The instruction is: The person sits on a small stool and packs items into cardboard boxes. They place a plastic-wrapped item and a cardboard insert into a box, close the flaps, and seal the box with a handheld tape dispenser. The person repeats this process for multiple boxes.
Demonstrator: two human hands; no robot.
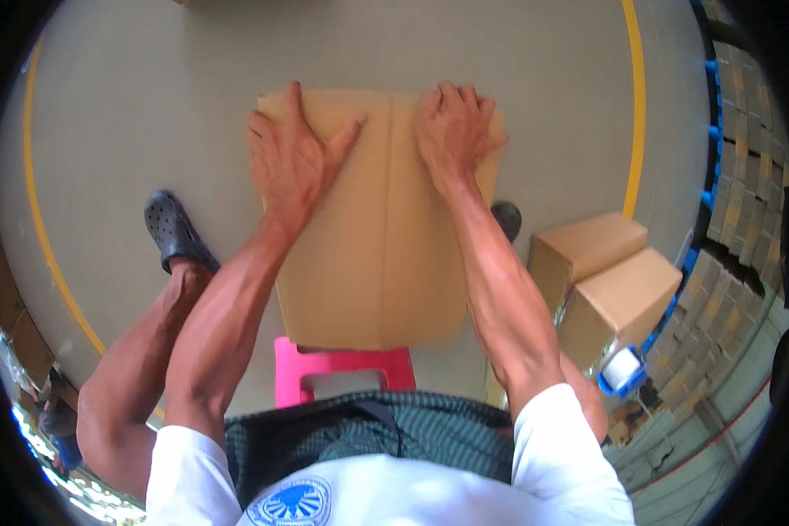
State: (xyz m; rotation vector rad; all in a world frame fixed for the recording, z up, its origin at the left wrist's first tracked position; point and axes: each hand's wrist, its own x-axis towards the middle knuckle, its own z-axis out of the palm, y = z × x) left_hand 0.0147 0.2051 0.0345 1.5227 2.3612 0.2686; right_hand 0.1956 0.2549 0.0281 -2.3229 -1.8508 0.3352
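Note:
A brown cardboard box (pixel 348 263) lies before me, its top flaps folded in so that a seam runs lengthwise. My left hand (pixel 292 158) rests spread on the far left part of the top, index finger at the far edge and thumb pointing towards the seam. On the far right part lies my right hand (pixel 457 131), its fingers bent near the far edge; they look slightly blurred, and whether they grip the cardboard I cannot tell. Under the near end of the box a pink plastic stool (pixel 345 361) shows between my legs.
Two closed cardboard boxes (pixel 631 289) stand at the right, beside a blue tape dispenser (pixel 622 371). Stacks of flat cardboard (pixel 743 164) line the far right. Yellow lines (pixel 636 98) mark the floor on both sides. A person (pixel 62 427) is partly visible at the lower left.

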